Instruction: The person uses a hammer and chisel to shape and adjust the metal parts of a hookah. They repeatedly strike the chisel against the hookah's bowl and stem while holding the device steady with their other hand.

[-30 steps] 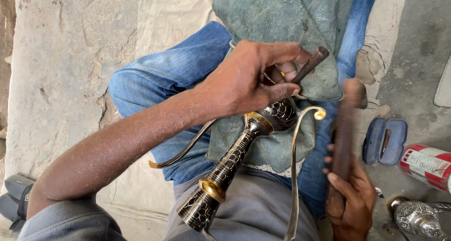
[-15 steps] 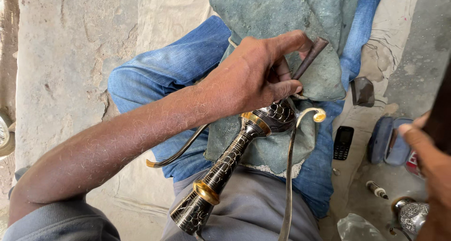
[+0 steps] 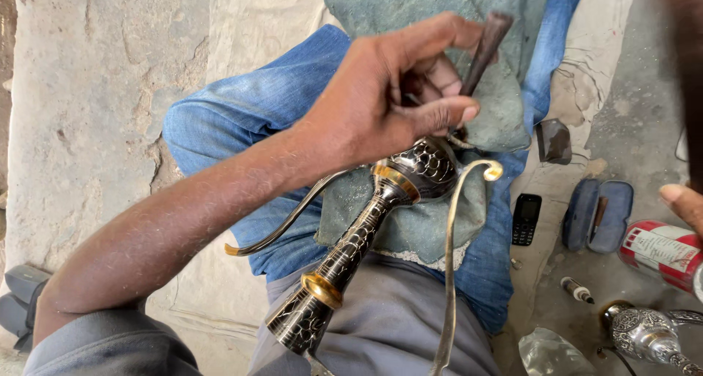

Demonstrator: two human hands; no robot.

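Note:
A black and brass engraved ewer (image 3: 366,244) with a long curved spout and a thin handle lies across my lap on a grey-green cloth (image 3: 432,222). My left hand (image 3: 388,98) rests over the ewer's round body and grips a slim dark engraving tool (image 3: 480,50) that points up and right. My right hand (image 3: 685,204) shows only as a finger at the right edge, under a dark blurred object (image 3: 688,68) that runs up the frame's edge. Whether that hand holds it is hidden.
On the ground to the right lie a black mobile phone (image 3: 526,218), an open blue glasses case (image 3: 599,215), a red and white can (image 3: 659,250), a small tube (image 3: 577,289), a dark block (image 3: 553,140) and a silver engraved vessel (image 3: 648,333). Stone floor lies to the left.
My right hand has swung out of the middle to the far right edge with the dark object. The view has moved closer to the ewer, and my left hand still works on it.

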